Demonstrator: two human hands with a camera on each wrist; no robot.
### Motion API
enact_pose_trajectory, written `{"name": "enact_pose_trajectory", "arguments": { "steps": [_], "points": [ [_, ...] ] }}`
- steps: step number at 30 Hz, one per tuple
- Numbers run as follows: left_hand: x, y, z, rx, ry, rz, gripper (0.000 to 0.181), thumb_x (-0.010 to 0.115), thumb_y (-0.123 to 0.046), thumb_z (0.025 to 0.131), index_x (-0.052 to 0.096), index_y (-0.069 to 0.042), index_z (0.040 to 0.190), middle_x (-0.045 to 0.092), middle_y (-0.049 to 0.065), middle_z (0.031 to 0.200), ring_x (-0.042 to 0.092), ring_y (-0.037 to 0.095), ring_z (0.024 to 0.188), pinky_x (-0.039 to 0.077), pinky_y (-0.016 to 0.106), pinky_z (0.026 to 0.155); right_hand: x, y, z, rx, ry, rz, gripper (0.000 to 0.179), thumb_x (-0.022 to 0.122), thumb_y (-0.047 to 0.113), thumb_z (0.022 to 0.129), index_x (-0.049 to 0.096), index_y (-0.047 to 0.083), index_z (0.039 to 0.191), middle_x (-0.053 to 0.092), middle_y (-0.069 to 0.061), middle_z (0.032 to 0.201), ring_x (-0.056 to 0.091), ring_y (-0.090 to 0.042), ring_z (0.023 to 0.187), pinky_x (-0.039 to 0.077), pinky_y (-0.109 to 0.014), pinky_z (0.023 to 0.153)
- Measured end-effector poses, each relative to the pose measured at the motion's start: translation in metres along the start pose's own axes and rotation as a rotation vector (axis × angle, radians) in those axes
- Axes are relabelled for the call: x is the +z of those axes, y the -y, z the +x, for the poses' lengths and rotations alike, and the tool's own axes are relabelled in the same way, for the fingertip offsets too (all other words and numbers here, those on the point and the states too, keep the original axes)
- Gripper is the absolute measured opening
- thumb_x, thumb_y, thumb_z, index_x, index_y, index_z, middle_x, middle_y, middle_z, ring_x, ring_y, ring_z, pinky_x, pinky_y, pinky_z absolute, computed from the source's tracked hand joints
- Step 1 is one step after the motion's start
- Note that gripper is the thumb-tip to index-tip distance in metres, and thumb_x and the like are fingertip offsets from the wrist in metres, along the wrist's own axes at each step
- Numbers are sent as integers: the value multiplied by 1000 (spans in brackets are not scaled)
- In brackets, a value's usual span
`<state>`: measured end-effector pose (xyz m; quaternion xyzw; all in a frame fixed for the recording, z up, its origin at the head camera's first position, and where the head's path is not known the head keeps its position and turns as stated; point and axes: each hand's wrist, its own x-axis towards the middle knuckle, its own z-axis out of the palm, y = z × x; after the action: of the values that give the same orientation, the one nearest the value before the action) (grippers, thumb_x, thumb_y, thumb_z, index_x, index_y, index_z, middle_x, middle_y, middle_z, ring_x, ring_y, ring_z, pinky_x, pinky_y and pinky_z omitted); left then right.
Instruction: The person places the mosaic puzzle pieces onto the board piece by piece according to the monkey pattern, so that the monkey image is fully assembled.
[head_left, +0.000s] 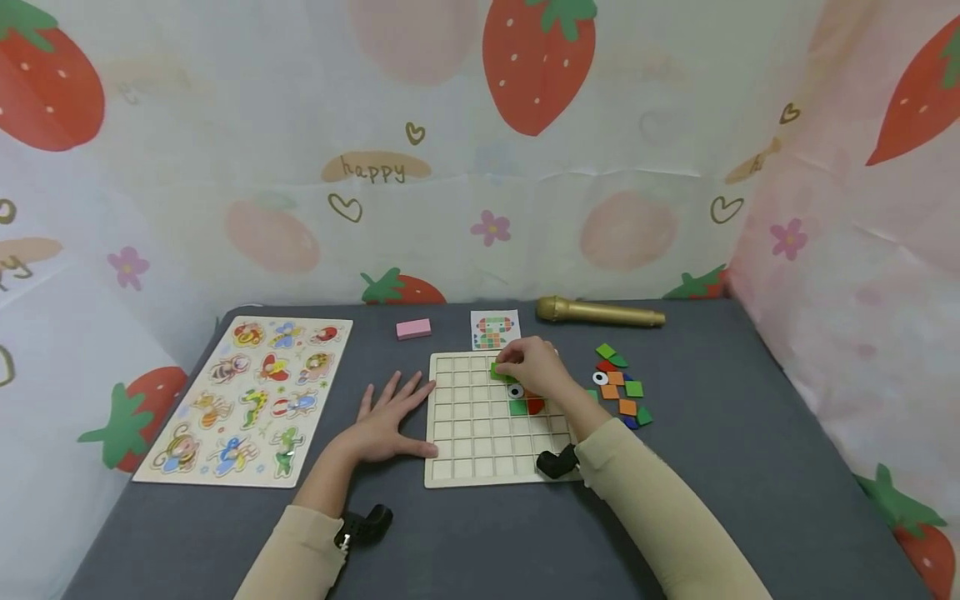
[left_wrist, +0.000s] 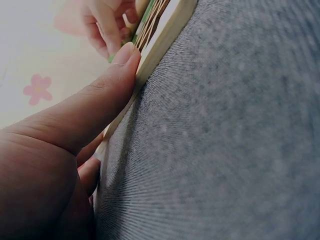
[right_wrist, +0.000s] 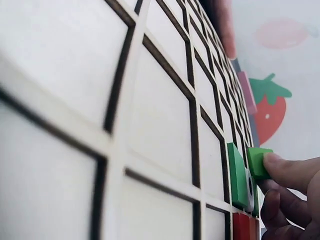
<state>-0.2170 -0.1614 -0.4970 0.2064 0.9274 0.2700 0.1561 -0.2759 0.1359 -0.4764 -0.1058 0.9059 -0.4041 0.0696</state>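
A wooden grid board (head_left: 465,454) lies on the grey table. My left hand (head_left: 386,429) rests beside it with fingers spread, the thumb and fingertips touching its left edge. Above the board's upper part, my right hand (head_left: 536,367) pinches a light green tile (right_wrist: 258,162) between thumb and finger. Just below that hand sit a white eye tile (head_left: 515,391), a darker green tile (head_left: 518,407) and a red piece (head_left: 535,406) in the grid. Part of the board and some tiles are hidden by the right hand and forearm.
Loose colored tiles (head_left: 628,407) lie right of the board. Behind it are a pattern card (head_left: 495,320), a pink block (head_left: 413,329) and a gold microphone (head_left: 607,313). An insect picture puzzle board (head_left: 232,400) lies at the left. Patterned cloth walls border the table.
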Motion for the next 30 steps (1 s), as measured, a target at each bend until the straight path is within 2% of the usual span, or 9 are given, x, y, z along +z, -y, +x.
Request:
{"name": "enact_pose_trajectory", "arguments": {
  "steps": [2, 5, 8, 18, 26, 30],
  "points": [
    [0, 1, 0, -1, 1, 3, 110, 80, -62, 76, 23, -28, 163, 10, 6, 171, -8, 36, 157, -14, 65, 119, 2, 1, 1, -3, 9, -13, 10, 74, 25, 94, 77, 16, 96, 72, 3, 88, 62, -15, 79, 51, -41, 83],
    [0, 1, 0, 7, 1, 2, 110, 80, -63, 76, 23, -28, 163, 10, 5, 171, -8, 36, 157, -14, 65, 119, 4, 1, 1, 16, 18, -20, 10, 74, 25, 94, 78, 17, 95, 72, 3, 89, 62, -14, 76, 53, -34, 69],
    [0, 1, 1, 10, 1, -3, 110, 81, -63, 75, 23, -28, 163, 10, 5, 171, -8, 36, 157, -14, 65, 119, 5, 2, 1, 31, 21, -49, 10, 74, 26, 94, 79, 17, 95, 73, 3, 89, 62, -14, 73, 51, -30, 64],
    [2, 3, 1, 9, 1, -6, 110, 80, -63, 75, 24, -29, 162, 10, 4, 171, -8, 35, 157, -14, 64, 119, 6, 4, 0, 14, 49, -92, 9, 73, 23, 95, 77, 17, 99, 71, 4, 90, 62, -13, 77, 52, -31, 68],
    [1, 2, 0, 8, -2, -10, 109, 80, -63, 75, 24, -29, 162, 11, 5, 171, -8, 36, 157, -14, 65, 119, -5, 2, -2, -6, 37, -1, 16, 70, 22, 97, 76, 12, 107, 70, -2, 97, 62, -18, 82, 54, -34, 71],
    [1, 2, -1, 12, -2, -17, 109, 80, -63, 75, 24, -28, 162, 11, 5, 171, -8, 36, 157, -15, 65, 119, -12, -1, -4, 4, 10, 4, 17, 70, 22, 97, 76, 11, 109, 72, -3, 100, 64, -19, 85, 55, -35, 73]
  ]
}}
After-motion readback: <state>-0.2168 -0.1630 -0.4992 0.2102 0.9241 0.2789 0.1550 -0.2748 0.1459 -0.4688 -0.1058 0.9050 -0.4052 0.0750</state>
